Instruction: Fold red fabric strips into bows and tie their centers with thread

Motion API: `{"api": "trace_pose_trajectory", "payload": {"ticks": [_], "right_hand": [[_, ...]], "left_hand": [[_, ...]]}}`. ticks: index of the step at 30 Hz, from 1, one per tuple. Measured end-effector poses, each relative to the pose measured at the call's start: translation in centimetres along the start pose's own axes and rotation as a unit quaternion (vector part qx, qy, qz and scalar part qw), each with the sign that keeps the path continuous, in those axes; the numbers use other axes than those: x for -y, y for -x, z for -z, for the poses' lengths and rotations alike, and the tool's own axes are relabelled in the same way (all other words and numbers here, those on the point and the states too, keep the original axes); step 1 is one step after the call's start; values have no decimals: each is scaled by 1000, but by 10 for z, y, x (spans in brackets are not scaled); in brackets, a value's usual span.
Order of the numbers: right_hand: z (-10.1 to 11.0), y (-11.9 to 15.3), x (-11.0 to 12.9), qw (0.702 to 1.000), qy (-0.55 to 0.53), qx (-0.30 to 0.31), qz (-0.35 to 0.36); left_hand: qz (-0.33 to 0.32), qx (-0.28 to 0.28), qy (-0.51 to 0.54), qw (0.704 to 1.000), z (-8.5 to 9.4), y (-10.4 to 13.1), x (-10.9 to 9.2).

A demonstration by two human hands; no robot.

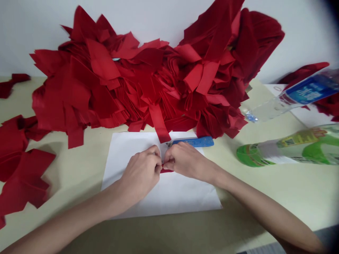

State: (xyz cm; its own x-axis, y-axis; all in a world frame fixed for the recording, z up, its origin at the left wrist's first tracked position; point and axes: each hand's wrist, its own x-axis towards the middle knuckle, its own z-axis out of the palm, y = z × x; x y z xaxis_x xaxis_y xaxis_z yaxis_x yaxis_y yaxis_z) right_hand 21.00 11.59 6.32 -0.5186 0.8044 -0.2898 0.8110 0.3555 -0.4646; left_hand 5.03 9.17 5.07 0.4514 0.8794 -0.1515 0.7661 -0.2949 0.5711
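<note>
Over a white sheet of paper (185, 197), my left hand (144, 167) and my right hand (185, 160) meet with fingertips nearly touching. Both pinch a small piece of red cloth (166, 171); most of it is hidden behind the fingers. Just beyond my right hand lies a blue utility knife (197, 141), its front end partly on the paper. A large heap of red cloth pieces (148, 81) rises behind the sheet, and one strip (160, 123) hangs forward onto the paper.
More red pieces (23, 176) lie on the table (225, 215) at the left. At the right lie a clear plastic bottle with a blue label (312, 90) and a green-and-white bottle (286, 146). Behind them are another white sheet (304, 114) and further red cloth (327, 106).
</note>
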Motion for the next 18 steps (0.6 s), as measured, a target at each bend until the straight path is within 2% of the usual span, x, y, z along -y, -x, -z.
{"api": "trace_pose_trajectory", "payload": {"ticks": [7,10,14,18], "right_hand": [[-7,-5,-1,999,35,-17,4],[-6,-7,1,999,41,-13,14],[-2,-7,-1,999,20,2,27],[-3,-2,-9,999,-15,0,41]], "left_hand": [[-6,2,19,1000,0,-7,7],[-15,22,17,999,4,-14,9],[-31,38,20,999,7,-25,10],[-40,22,23,999,1,-30,8]]}}
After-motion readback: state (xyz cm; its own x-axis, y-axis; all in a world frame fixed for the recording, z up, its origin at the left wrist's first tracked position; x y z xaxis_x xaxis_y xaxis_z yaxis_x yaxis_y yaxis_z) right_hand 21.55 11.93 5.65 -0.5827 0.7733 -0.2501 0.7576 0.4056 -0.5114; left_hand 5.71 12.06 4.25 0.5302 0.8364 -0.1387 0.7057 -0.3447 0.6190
